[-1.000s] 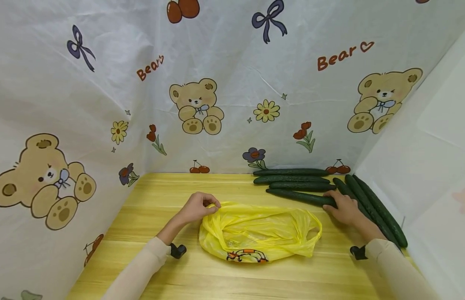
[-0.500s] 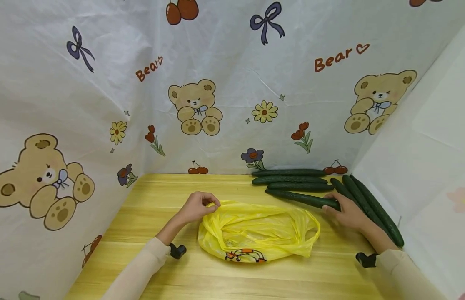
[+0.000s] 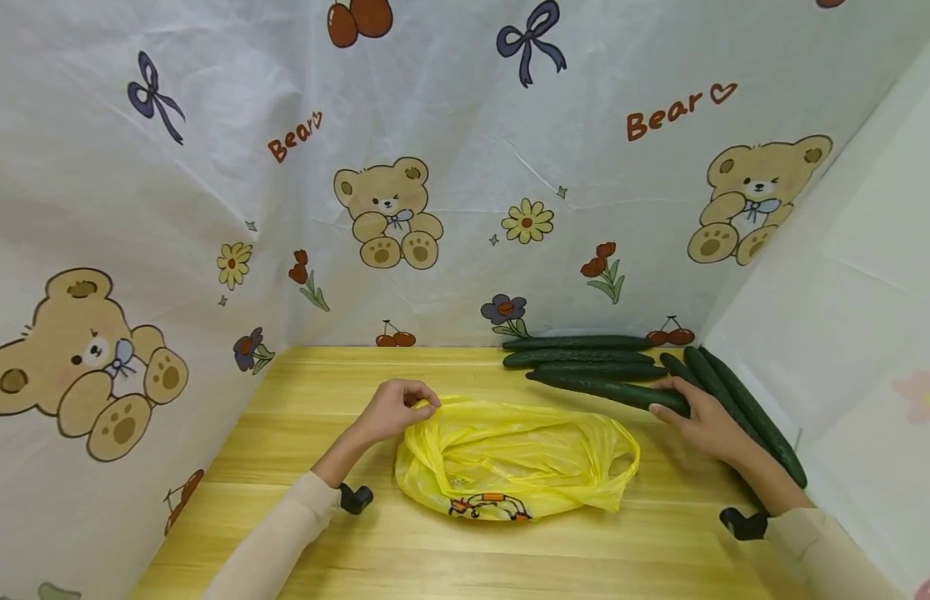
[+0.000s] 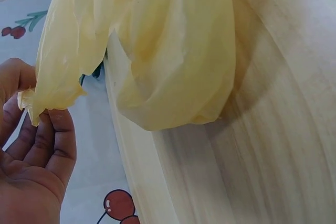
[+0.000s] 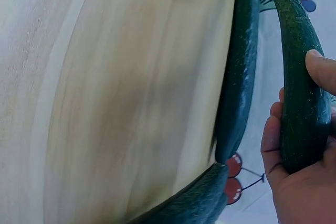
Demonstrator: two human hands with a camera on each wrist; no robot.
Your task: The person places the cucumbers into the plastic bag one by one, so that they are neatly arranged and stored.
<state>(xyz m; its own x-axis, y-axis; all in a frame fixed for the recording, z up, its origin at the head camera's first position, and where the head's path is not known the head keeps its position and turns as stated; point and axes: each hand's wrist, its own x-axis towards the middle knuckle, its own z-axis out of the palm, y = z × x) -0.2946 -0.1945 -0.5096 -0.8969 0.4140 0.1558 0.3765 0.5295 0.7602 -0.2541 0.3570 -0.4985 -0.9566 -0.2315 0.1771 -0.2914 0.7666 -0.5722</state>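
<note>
A yellow plastic bag [image 3: 510, 450] lies with its mouth spread in the middle of the table. My left hand [image 3: 393, 410] pinches the bag's left handle between thumb and fingers; the left wrist view shows the gathered plastic [image 4: 58, 95] in that pinch. To the right, my right hand [image 3: 701, 421] grips a long dark green cucumber [image 3: 600, 389] by its right end. In the right wrist view the held cucumber [image 5: 302, 93] appears raised off the table, thumb on one side and fingers round the other. Its far end points left, beyond the bag's back edge.
Several cucumbers [image 3: 577, 360] lie side by side along the table's back edge. More cucumbers [image 3: 757, 412] lie slanted along the right edge, partly behind my right forearm. A printed white sheet [image 3: 465, 292] rises behind the wooden table [image 3: 345, 367].
My right hand has closed round the cucumber's end and lifted it off the table, shifting slightly right. The left hand keeps its pinch on the bag, almost still.
</note>
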